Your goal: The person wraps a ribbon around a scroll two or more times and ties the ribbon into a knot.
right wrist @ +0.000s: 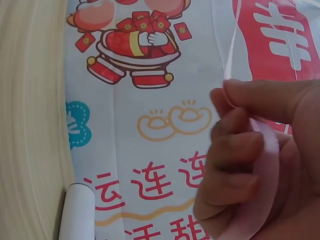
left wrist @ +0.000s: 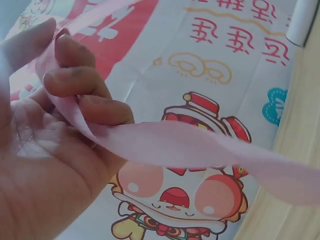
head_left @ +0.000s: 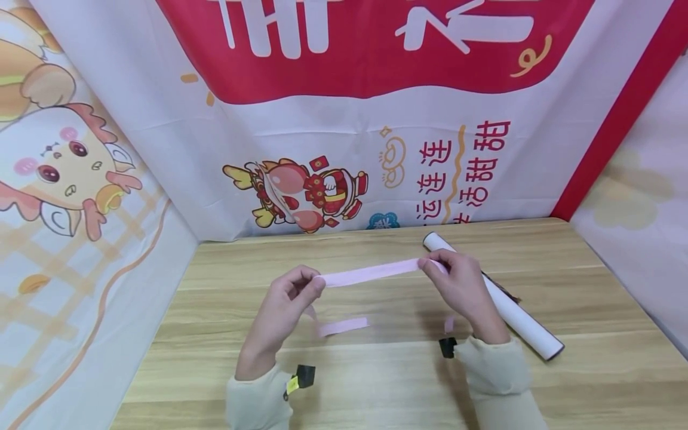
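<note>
Left hand (head_left: pixel 282 316) has thumb and index finger pinched on a pale pink ribbon (head_left: pixel 371 273), the other fingers loosely curled; in the left wrist view the ribbon runs down across the palm behind them and leaves with a twist. Right hand (head_left: pixel 464 289) pinches the same ribbon between thumb and finger, its other fingers curled in, with more ribbon passing through the palm. Between the hands, the ribbon stretches nearly straight above a wood-grain table (head_left: pixel 215 322), slightly higher at the right. Loose lengths trail below both hands; whether they touch the table is unclear. A white tube (head_left: pixel 521 319) lies slantwise on the table, partly behind the right hand. Beyond stands a white cloth (head_left: pixel 322 125) printed with red shapes, lettering and a cartoon figure (head_left: pixel 301 194)
</note>
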`<act>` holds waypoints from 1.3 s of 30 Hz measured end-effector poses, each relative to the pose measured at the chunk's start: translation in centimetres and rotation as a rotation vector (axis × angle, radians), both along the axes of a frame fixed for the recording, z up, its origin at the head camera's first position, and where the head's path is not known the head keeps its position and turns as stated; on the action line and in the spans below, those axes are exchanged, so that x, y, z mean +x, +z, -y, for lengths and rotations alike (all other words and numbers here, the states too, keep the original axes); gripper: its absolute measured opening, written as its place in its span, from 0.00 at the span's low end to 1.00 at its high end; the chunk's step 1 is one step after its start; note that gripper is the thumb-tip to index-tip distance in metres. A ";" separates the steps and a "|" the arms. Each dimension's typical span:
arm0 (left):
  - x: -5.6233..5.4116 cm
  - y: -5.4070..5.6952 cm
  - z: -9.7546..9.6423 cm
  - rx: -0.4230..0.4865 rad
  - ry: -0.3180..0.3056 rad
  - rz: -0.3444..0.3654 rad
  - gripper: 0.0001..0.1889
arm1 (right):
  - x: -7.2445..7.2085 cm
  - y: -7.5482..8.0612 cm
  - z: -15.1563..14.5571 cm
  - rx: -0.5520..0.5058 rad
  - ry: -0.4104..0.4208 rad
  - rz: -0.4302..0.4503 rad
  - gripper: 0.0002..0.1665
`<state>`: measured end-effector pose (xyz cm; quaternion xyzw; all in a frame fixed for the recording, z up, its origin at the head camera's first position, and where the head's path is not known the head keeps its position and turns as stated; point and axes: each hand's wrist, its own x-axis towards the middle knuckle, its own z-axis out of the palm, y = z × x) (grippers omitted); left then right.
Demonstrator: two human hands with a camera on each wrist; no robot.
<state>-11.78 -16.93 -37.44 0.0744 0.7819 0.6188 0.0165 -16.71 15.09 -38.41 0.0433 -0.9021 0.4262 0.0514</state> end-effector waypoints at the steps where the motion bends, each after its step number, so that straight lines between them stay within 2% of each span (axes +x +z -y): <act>1: 0.1 0.1 0.0 0.025 0.007 -0.002 0.10 | 0.0 -0.1 -0.1 0.010 0.003 0.014 0.17; 5: 0.2 0.2 0.2 0.095 0.048 -0.011 0.09 | -0.1 -0.4 -0.6 0.057 0.001 0.034 0.16; 8: 0.2 0.1 0.1 0.108 0.057 -0.045 0.08 | -0.2 -0.6 -0.7 0.083 0.024 0.059 0.16; 13: -0.1 -0.3 -0.8 0.016 0.032 -0.104 0.08 | -0.1 -1.1 0.0 0.114 0.153 0.127 0.15; 15: -0.2 -0.4 -1.4 -0.036 0.007 -0.094 0.08 | -0.1 -1.4 0.7 0.133 0.218 0.118 0.17; 18: -0.2 -0.5 -2.4 -0.094 -0.044 -0.040 0.07 | 0.2 -1.7 1.9 0.133 0.330 0.088 0.23; 20: -0.1 -0.5 -3.0 -0.114 -0.100 -0.022 0.07 | 0.5 -1.8 2.6 0.078 0.447 0.071 0.28; 24: -0.1 -0.5 -3.6 -0.137 -0.207 -0.020 0.07 | 1.1 -1.5 3.8 -0.077 0.680 0.117 0.33; 26: -0.1 -0.5 -3.7 -0.148 -0.237 -0.021 0.08 | 1.3 -1.2 4.3 -0.144 0.741 0.167 0.33; 31: 0.0 -0.4 -3.6 -0.134 -0.272 -0.031 0.08 | 1.5 -0.9 4.8 -0.274 0.778 0.262 0.30; 35: 0.1 -0.2 -3.5 -0.119 -0.265 -0.031 0.08 | 1.4 -0.8 4.7 -0.321 0.759 0.253 0.24; 39: 0.1 0.0 -3.3 -0.128 -0.240 -0.005 0.09 | 1.1 -0.9 4.5 -0.306 0.706 0.224 0.16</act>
